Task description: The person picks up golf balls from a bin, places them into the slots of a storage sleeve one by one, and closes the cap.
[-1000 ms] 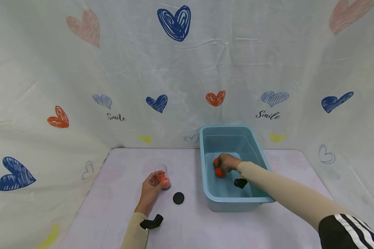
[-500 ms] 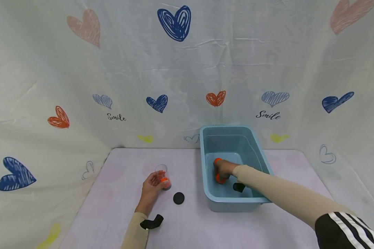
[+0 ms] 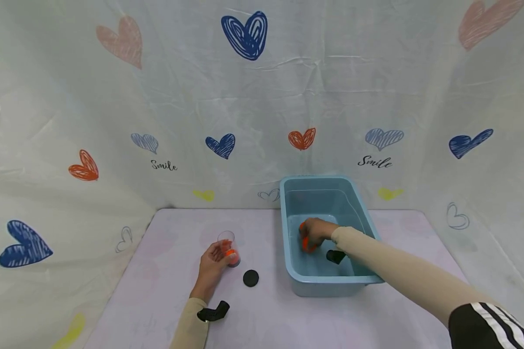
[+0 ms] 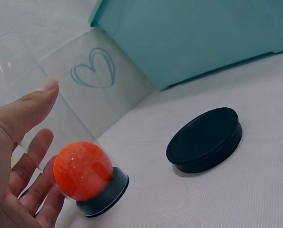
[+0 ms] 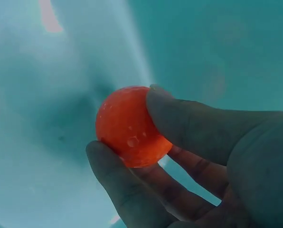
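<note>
My left hand [image 3: 211,266] grips a clear plastic tube [image 3: 225,236], thumb on one side and fingers on the other. The tube leans, and an orange golf ball [image 4: 83,171] sits at its bottom, above a black end cap [image 4: 103,194]. Inside the blue bin [image 3: 290,257], my right hand [image 3: 318,231] pinches an orange golf ball [image 5: 129,126] between thumb and fingers, close over the bin floor. The head view shows orange at two spots by this hand, partly hidden by the fingers. A loose black round cap [image 3: 251,278] lies flat on the table beside the tube.
The bin stands on the right of the pale table [image 3: 262,320], near its back edge, with high walls around my right hand. My right forearm crosses the bin's right rim. A white curtain [image 3: 262,97] printed with hearts hangs behind and at both sides.
My right hand dips toward the near ball in the bin, then draws slightly back, with its fingers around a ball now. My left hand and the tube stay still.
</note>
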### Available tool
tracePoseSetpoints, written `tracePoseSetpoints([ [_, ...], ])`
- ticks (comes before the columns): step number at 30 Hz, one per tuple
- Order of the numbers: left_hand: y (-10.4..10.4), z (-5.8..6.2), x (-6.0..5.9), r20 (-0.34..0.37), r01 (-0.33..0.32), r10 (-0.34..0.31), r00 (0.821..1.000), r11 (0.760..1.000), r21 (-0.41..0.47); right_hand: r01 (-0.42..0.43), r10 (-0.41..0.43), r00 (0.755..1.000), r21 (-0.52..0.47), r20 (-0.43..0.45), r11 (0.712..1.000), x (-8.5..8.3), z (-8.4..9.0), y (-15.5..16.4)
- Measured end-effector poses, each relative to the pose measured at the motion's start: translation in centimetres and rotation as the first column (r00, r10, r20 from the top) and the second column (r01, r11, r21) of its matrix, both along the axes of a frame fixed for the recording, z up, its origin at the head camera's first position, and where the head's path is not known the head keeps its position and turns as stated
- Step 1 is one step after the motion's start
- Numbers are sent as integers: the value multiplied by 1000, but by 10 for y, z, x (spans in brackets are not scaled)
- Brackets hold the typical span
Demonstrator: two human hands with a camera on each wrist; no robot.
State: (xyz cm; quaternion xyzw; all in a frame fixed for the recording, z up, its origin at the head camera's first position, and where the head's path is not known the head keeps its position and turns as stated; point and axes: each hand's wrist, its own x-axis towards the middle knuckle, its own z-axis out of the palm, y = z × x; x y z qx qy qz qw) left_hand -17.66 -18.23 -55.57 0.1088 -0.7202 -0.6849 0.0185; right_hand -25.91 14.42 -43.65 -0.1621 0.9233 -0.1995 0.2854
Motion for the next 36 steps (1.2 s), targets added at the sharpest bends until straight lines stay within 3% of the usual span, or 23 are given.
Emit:
tracePoseSetpoints([
  [6, -1, -1, 0, 4, 3, -3, 1000, 1000, 15, 15, -18, 1000, -188, -17, 982, 5, 26, 11],
  [12, -1, -1, -1, 8, 8, -8, 1000, 1000, 10, 26, -45, 997, -285, -59, 958, 17, 49, 19],
  [17, -1, 0, 1, 27, 12, -12, 1000, 1000, -4, 42, -69, 996, -370, -61, 928, 32, 56, 24],
  [23, 1, 2, 1, 30, 4, -3, 1000, 1000, -11, -29, -51, 985, -444, -167, 896, 54, 59, 30],
  [28, 2, 5, 4, 27, -2, 2, 1000, 1000, -9, -37, -83, 975, -520, -207, 853, 72, 60, 33],
  [36, 2, 5, 4, 25, -1, 1, 1000, 1000, -4, 75, -212, 968, -648, -136, 758, 98, 62, 30],
])
